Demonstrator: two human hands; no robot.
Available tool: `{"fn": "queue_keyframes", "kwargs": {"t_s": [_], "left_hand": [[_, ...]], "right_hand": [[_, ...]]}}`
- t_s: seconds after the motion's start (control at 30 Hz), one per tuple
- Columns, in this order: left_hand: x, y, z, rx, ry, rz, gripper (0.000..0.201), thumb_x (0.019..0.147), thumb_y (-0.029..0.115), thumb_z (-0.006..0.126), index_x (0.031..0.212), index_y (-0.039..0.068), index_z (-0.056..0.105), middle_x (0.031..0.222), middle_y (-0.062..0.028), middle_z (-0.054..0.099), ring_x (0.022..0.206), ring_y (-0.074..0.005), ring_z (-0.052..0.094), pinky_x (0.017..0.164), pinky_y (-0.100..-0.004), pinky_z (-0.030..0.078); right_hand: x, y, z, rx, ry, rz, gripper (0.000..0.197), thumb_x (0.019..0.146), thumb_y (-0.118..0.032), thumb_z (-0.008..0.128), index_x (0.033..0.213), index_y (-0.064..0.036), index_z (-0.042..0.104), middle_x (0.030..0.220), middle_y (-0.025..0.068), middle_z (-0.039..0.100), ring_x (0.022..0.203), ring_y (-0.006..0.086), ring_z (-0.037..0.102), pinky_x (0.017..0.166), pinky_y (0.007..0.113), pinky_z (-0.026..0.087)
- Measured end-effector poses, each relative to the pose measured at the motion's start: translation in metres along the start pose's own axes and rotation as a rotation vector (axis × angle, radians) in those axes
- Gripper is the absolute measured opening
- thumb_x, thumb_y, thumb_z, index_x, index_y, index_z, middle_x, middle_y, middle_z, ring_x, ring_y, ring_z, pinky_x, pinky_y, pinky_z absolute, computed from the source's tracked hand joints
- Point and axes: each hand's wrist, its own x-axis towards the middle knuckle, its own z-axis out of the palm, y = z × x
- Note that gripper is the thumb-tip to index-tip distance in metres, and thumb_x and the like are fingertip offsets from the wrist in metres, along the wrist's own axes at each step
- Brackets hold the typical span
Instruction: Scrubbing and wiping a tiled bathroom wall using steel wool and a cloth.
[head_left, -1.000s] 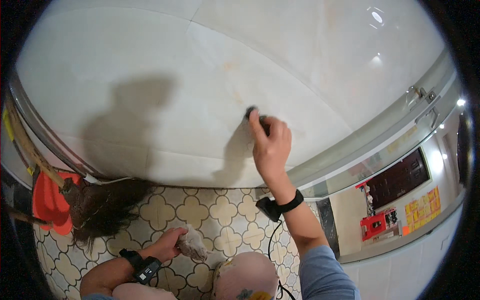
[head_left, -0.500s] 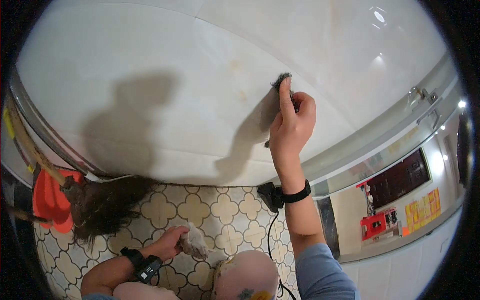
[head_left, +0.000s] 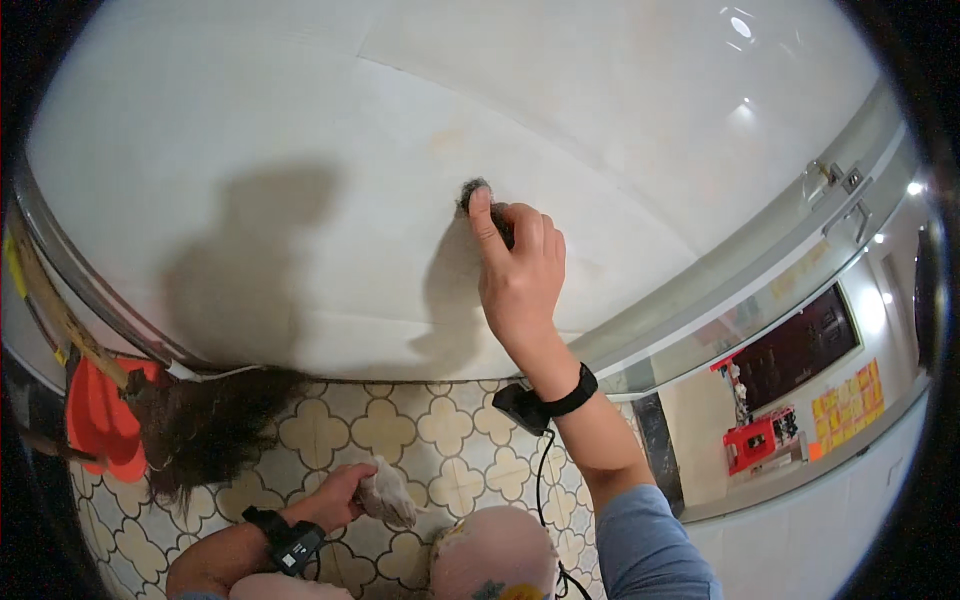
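Note:
My right hand (head_left: 520, 265) is closed around a dark, wiry steel wool scrubber (head_left: 474, 192) and presses it against the white tiled wall (head_left: 420, 130). Thumb and fingers cover most of the scrubber; its frayed edge shows past the thumb tip. A faint yellowish stain marks the wall just above and left of it. Low down, close to my knee, my left hand (head_left: 338, 497) grips a crumpled whitish cloth (head_left: 386, 493) that hangs clear of the wall. Both wrists wear a black strap with a small device.
At the left, a broom with dark bristles (head_left: 215, 430) leans by a red dustpan (head_left: 108, 420). A black cable (head_left: 541, 480) runs down from the right wrist device. A glass door with a metal handle (head_left: 850, 222) borders the wall at right. Patterned tiles (head_left: 445, 430) cover the floor.
My right hand has moved left and slightly down along the wall with the scrubber. A dark speck on the wall near the wrist no longer shows. My left hand keeps the cloth about where it was.

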Motion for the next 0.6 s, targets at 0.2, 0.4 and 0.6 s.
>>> {"fn": "queue_keyframes", "kwargs": {"t_s": [0.2,0.4,0.6], "left_hand": [[-0.004,-0.009,-0.001,0.222,0.019,0.241,0.021,0.091,0.02,0.048,0.103,0.005,0.058,0.104,-0.0076,0.06,0.093,-0.0232,0.061,0.079,-0.0415,0.052],[0.029,-0.032,-0.011,-0.414,0.014,-0.316,0.021,0.09,0.019,0.049,0.105,0.006,0.057,0.104,-0.008,0.06,0.095,-0.0239,0.061,0.079,-0.0417,0.051],[0.026,-0.027,-0.008,-0.53,0.137,-0.388,0.025,0.094,0.019,0.046,0.113,0.005,0.053,0.104,-0.009,0.063,0.091,-0.0245,0.063,0.08,-0.0398,0.054]], "right_hand": [[0.011,0.054,-0.017,-0.121,0.185,0.163,0.04,0.075,-0.004,0.065,0.114,-0.0159,0.065,0.074,0.0084,0.054,0.065,0.0251,0.051,0.054,0.036,0.04],[0.017,0.032,-0.006,-0.087,0.119,0.336,0.053,0.07,0.011,0.055,0.117,-0.0117,0.063,0.078,0.011,0.05,0.071,0.0246,0.051,0.062,0.032,0.044],[0.038,0.019,-0.011,-0.068,0.193,0.16,0.05,0.071,0.009,0.055,0.115,-0.0122,0.064,0.076,0.0106,0.052,0.069,0.0259,0.052,0.06,0.035,0.044]]}}
